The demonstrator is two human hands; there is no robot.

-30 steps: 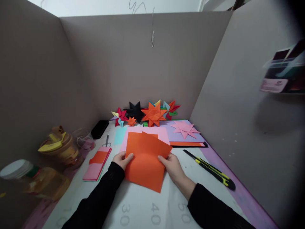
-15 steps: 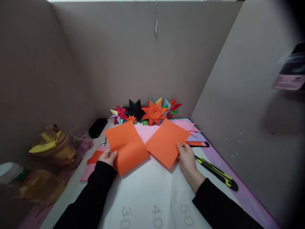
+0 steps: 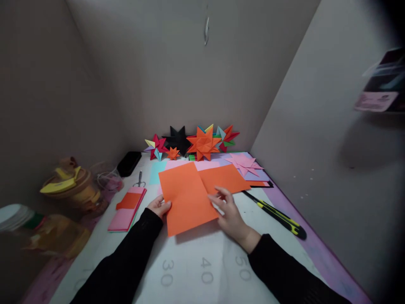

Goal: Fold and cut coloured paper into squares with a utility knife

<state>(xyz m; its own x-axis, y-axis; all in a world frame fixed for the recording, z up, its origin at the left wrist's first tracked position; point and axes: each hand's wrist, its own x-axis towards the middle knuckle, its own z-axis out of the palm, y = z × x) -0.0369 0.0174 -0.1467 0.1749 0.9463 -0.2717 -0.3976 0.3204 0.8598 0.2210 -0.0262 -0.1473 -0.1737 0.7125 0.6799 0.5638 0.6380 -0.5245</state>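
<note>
Scissors (image 3: 139, 181) and cutter (image 3: 278, 215) flank two overlapping sheets (image 3: 186, 200), left hand (image 3: 159, 206) pinching one, right hand (image 3: 231, 216) with fingers loosely parted.

The left hand (image 3: 159, 207) pinches one orange sheet (image 3: 187, 198). From this sheet, the right hand (image 3: 230, 214) is loosely spread between three and four o'clock, another sheet (image 3: 224, 178) at two, the cutter (image 3: 278, 215) at three, the scissors (image 3: 139, 180) at ten.

We get a dim, greyish light, the left wall (image 3: 41, 97) darker than the right wall (image 3: 316, 126). Soft shadows fall below the orange sheet (image 3: 188, 198) and the wall container (image 3: 376, 101). The jar (image 3: 58, 236) looks smeared near the left edge, and blackness fills the right corners.
</note>
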